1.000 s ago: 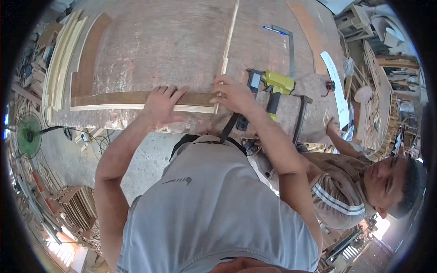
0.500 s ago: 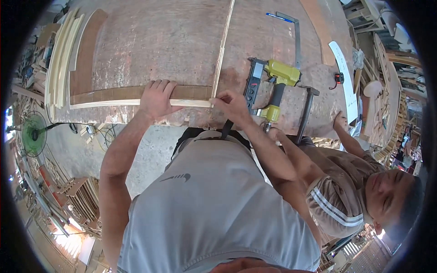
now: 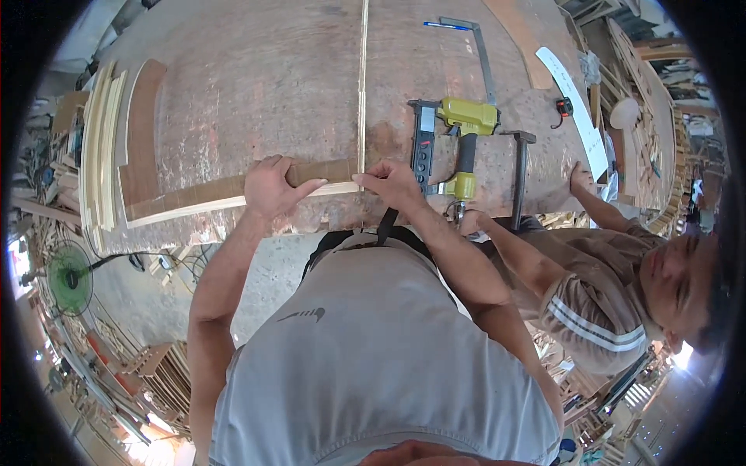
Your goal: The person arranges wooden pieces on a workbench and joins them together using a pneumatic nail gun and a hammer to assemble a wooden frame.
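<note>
A flat brown L-shaped wooden piece [image 3: 141, 116] lies on the workbench, with a pale wooden strip [image 3: 186, 211] along its near edge. My left hand [image 3: 272, 188] is wrapped over both, fingers on the far side and thumb stretched rightward along the pale strip. A long, thin pale strip [image 3: 363, 85] runs away from me across the bench, meeting the pale strip's right end at a corner. At that corner my right hand [image 3: 392, 186] is closed, thumb and forefinger pinching the long strip's near end. Fingertips partly hide the joint.
Right of my right hand lie a yellow-green nail gun [image 3: 468, 116], a bar clamp [image 3: 520, 179], a metal square [image 3: 483, 66], and a blue pen [image 3: 447, 26]. Further right, a co-worker's hand [image 3: 581, 177] touches a white curved piece [image 3: 575, 109]. Pale strips [image 3: 97, 155] are stacked at left.
The view has shifted a little. My left thumb has stretched out rightward along the pale strip. My right hand keeps its pinch at the corner.
</note>
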The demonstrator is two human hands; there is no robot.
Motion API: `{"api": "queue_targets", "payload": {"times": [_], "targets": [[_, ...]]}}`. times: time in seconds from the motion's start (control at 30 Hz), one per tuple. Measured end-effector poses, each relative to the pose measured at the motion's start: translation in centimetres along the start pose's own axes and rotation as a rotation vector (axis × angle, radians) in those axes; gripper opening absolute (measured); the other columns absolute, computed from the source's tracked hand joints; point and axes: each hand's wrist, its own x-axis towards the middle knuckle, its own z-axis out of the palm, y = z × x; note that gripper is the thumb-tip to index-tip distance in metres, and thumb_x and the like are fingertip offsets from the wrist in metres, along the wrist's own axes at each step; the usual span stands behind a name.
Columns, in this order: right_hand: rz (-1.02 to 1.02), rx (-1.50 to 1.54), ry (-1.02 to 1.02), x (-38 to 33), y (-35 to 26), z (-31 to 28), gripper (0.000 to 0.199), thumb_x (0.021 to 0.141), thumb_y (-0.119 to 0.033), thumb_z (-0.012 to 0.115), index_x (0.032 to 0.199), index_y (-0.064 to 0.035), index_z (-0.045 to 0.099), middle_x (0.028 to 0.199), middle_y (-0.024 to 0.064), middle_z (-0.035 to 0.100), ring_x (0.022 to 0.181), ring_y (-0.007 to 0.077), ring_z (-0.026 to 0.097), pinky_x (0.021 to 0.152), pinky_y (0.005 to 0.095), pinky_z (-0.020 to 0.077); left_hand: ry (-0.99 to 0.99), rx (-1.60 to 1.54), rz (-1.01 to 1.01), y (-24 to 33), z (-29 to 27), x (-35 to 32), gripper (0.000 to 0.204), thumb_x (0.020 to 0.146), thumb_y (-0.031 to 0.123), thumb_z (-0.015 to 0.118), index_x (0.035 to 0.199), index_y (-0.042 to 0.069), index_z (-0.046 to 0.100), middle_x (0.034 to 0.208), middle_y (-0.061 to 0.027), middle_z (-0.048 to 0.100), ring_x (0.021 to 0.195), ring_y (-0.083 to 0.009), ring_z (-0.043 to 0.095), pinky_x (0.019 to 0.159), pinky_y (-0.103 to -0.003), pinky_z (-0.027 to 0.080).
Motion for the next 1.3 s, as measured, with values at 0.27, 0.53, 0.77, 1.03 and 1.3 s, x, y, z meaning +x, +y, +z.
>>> {"api": "queue_targets", "payload": {"times": [0.27,0.53,0.77,1.03,1.3], "targets": [[0.008,0.047,0.033,0.3,1.2,0.7,0.032,0.071,-0.029,0.075,0.078,-0.0006,0.063,0.069,0.0041,0.062,0.062,0.0083,0.055,0.056,0.0226,0.0455,-0.015,0.002,-0.054,0.0,-0.1,0.2,0.055,0.057,0.059,0.072,0.074,0.007,0.065,0.068,-0.0063,0.061,0.065,-0.0219,0.061,0.064,-0.035,0.047],[0.080,-0.001,0.035,0.1,-0.2,0.5,0.033,0.070,-0.029,0.076,0.077,-0.0001,0.063,0.065,0.0024,0.060,0.056,0.0081,0.054,0.052,0.0222,0.0437,0.005,-0.009,0.014,-0.1,-0.3,-0.2,0.050,0.061,0.054,0.071,0.075,0.007,0.065,0.069,-0.0060,0.061,0.067,-0.0234,0.060,0.067,-0.036,0.046],[-0.029,-0.107,0.139,-0.2,0.0,0.6,0.034,0.068,-0.031,0.074,0.073,0.0016,0.066,0.063,0.0074,0.062,0.056,0.0128,0.057,0.053,0.0284,0.0456,-0.009,-0.063,-0.016,0.1,0.0,0.2,0.048,0.062,0.053,0.071,0.077,0.008,0.065,0.071,-0.0063,0.061,0.070,-0.0232,0.060,0.071,-0.037,0.045],[0.002,-0.082,0.092,-0.4,-0.5,0.6,0.032,0.070,-0.029,0.074,0.078,0.0007,0.065,0.066,0.0052,0.061,0.060,0.0104,0.055,0.055,0.0258,0.0445,0.022,0.006,0.147,-0.7,-0.6,-0.4,0.062,0.053,0.052,0.075,0.088,0.003,0.061,0.074,-0.0098,0.059,0.073,-0.0272,0.059,0.071,-0.038,0.045],[-0.162,0.124,0.624,0.3,2.9,-7.3,0.038,0.074,-0.030,0.070,0.090,0.0032,0.062,0.080,0.0077,0.064,0.073,0.0139,0.058,0.068,0.0280,0.0471,-0.026,0.128,0.113,-1.3,0.5,-1.3,0.067,0.051,0.057,0.075,0.089,0.004,0.058,0.082,-0.0122,0.060,0.082,-0.0283,0.059,0.078,-0.039,0.044]]}}
